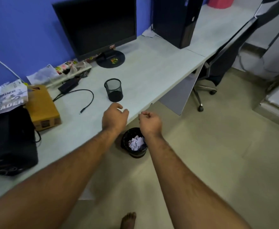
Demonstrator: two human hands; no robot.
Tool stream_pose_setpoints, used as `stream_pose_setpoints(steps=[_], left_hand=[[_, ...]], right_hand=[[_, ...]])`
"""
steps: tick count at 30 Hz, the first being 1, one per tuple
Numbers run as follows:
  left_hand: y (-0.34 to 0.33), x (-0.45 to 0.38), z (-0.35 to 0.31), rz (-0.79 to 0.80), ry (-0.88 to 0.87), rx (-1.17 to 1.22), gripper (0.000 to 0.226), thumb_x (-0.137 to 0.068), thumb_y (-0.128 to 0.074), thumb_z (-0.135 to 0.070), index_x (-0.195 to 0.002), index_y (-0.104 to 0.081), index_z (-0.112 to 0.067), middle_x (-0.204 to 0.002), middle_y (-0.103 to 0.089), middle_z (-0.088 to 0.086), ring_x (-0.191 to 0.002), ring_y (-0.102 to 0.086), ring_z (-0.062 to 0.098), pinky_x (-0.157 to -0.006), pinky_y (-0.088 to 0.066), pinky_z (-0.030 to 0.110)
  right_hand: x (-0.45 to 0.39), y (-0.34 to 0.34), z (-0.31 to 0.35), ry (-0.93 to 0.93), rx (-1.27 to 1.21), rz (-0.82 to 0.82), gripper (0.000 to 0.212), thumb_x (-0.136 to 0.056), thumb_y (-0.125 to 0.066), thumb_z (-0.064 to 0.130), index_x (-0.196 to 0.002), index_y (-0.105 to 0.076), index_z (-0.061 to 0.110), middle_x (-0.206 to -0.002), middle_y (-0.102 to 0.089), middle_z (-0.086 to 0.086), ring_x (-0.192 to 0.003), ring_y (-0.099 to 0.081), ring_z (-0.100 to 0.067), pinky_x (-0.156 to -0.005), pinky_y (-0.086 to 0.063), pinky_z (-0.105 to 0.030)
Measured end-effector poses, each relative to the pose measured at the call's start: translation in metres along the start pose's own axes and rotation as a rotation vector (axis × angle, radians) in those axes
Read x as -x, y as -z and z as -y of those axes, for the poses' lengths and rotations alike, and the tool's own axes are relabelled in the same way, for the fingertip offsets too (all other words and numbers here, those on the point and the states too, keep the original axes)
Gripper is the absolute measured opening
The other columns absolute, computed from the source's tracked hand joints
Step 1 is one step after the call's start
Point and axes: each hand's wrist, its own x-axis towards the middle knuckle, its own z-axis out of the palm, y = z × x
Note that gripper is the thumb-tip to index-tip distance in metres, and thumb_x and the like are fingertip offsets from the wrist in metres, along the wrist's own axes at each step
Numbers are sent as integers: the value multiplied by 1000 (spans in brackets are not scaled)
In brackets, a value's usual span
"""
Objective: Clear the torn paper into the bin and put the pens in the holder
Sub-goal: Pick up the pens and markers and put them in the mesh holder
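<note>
Both hands empty | holder [113, 90] just beyond left hand [114, 117] fingers

Dim, even indoor light — soft blur, edges bowed by wide-angle.

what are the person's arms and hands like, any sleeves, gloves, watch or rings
Both arms are bare from the bottom of the frame to the wrists, with no sleeve in view and visible hair along the forearms. The left hand and right hand wear no gloves. No watch, band or bracelet shows on either wrist. The fingers are slightly blurred, so rings cannot be ruled out, though none shows.
</note>
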Motion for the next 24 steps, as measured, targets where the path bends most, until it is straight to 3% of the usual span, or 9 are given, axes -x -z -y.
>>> stream_pose_setpoints(steps=[3, 6, 8, 11, 14, 18, 24], left_hand=[[18, -40, 33, 25, 27, -72, 30, -85, -62, -35, -110, -59, -20, -105, -68, 5, -92, -65, 28, -83, -56, 37], [19, -74, 67, 58, -13, -129, 35, -87, -62, -32, -117, -59, -15, -117, -65, 7, -104, -63, 29, -88, -54, 38], [13, -101, 91, 39, -54, -138, 37, -88, -63, -31, -119, -58, -13, -121, -62, 9, -108, -60, 29, -89, -53, 38], [2, -131, 114, 46, -98, -180, 49, -87, -65, -34, -129, -54, -11, -130, -56, 11, -118, -55, 29, -97, -49, 39], [-17, -150, 132, 106, -191, -280, 69, -88, -61, -46, -141, -43, -4, -146, -44, 17, -137, -38, 32, -114, -33, 41], [-40, -145, 155, 9, -335, -516, 74, -94, -32, -57, -141, -46, -2, -149, -39, 24, -142, -32, 37, -118, -26, 45], [-48, -149, 158, -55, -354, -573, 75, -94, -37, -55, -144, -41, 1, -152, -38, 21, -145, -29, 33, -120, -25, 42]], right_hand=[[-7, -32, 15, 16, 85, 59, 20, -87, -66, 27, -106, -64, 21, -75, -63, 8, -69, -59, -9, -56, -41, -19], [-24, -63, 18, 22, 165, 74, 28, -86, -68, 29, -112, -64, 20, -80, -64, 9, -74, -62, -12, -65, -48, -23], [-41, -83, 16, 75, 276, 81, 35, -85, -68, 32, -117, -62, 19, -98, -67, 5, -91, -66, -17, -79, -53, -29], [-64, -104, 11, 118, 394, 89, 48, -86, -69, 35, -129, -57, 17, -124, -63, -1, -110, -61, -21, -91, -47, -29], [-88, -134, 8, 87, 372, 85, 66, -83, -72, 35, -140, -46, 17, -136, -55, -5, -123, -55, -23, -99, -45, -31], [-117, -169, 7, 86, 322, 59, 92, -77, -77, 36, -151, -27, 13, -148, -43, -10, -137, -42, -26, -109, -39, -35], [-146, -194, 5, 77, 185, 41, 101, -69, -84, 38, -150, -27, 17, -144, -47, -3, -131, -48, -20, -106, -43, -31]])
